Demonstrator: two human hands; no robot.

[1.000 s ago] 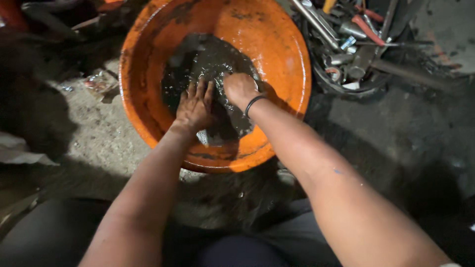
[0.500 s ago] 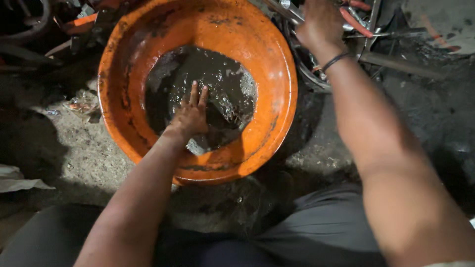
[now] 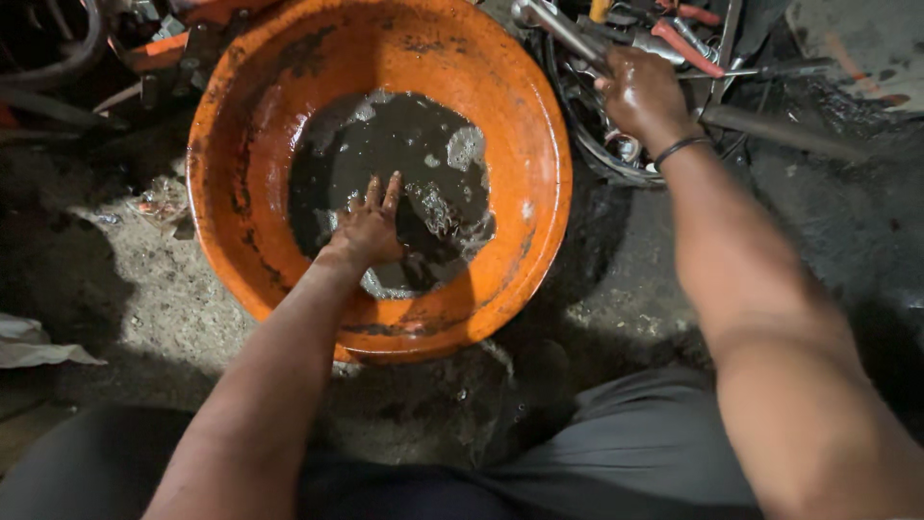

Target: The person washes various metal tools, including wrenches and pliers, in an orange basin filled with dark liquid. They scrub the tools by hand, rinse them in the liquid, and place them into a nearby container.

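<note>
Floor, far left: pale crumpled rag or paper [image 3: 34, 345], cut off by the frame edge; small litter [image 3: 164, 200] just beside the basin's left rim.

Orange basin [image 3: 539, 144]: round, shallow, stained, standing on the gritty floor [image 3: 135, 299]. Dark, oily liquid [image 3: 385, 144] with pale foam pools in its bottom.

Left hand [image 3: 371, 231]: in the basin, palm down in the liquid near the lower middle of the pool, fingers [image 3: 392, 191] fairly close together and pointing away from the person, toward the far rim. Whether anything lies under the palm cannot be told; the liquid is opaque and hides the basin's bottom.

Right hand [image 3: 643, 94]: outside the basin, just past its right rim, a dark band on the wrist. It rests among a heap of metal tools [image 3: 674, 48] lying in a dark ring-shaped part. The fingers curl at a long silvery tool [image 3: 563, 34], whose long axis runs from upper left to lower right, its head lying over the basin's edge. Whether they close fully on it cannot be told; the back of the hand covers the grip.

Heap, far right: red-handled tool [image 3: 688, 50] and a long dark bar [image 3: 780, 130], partly cut off at the top edge; individual pieces hard to make out in shadow.
</note>
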